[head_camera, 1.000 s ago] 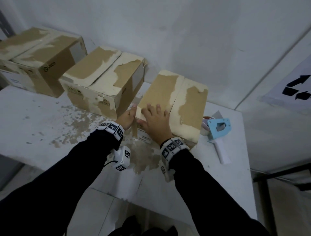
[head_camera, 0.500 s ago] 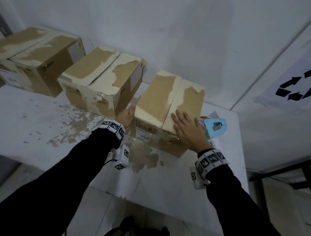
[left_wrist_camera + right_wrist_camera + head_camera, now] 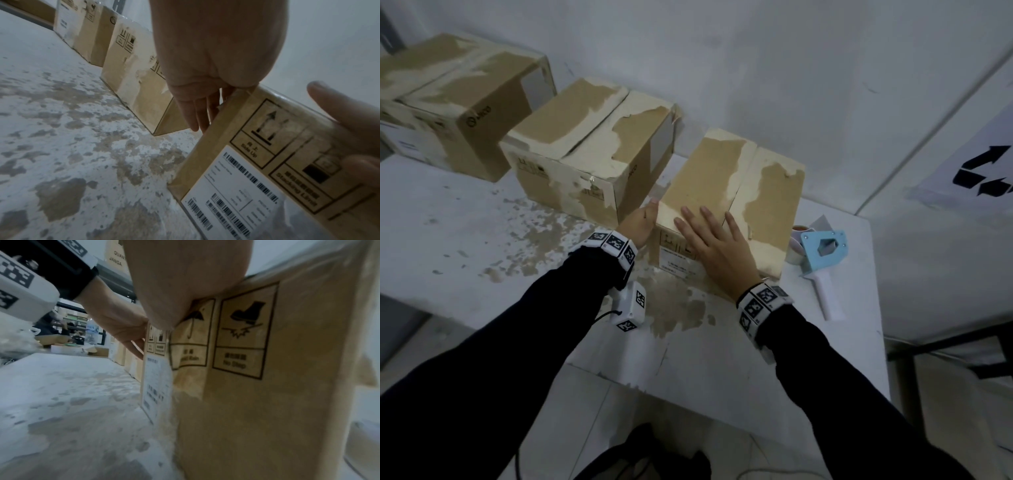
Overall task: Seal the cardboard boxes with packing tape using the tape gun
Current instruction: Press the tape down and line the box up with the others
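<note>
The nearest cardboard box (image 3: 709, 171) stands on the white table (image 3: 722, 342), its two top flaps closed with a seam between them. My left hand (image 3: 638, 224) rests against its left side with straight fingers (image 3: 197, 113), thumb at the top edge. My right hand (image 3: 709, 236) lies flat on top across the left flap and the seam, fingers spread. The box front (image 3: 257, 154) carries a barcode label and printed handling symbols (image 3: 238, 337). A blue tape gun (image 3: 823, 245) with a white handle lies on the table just right of the box, untouched.
Two more worn cardboard boxes, a middle one (image 3: 592, 144) and a far-left one (image 3: 455, 102), stand in a row along the wall. The table's paint is flaked in front of them. Its right edge runs close past the tape gun. A recycling sign (image 3: 983, 171) hangs at right.
My right hand slid from the left flap to the right flap, then back toward the seam and left flap. My left hand has stayed against the box's left side.
</note>
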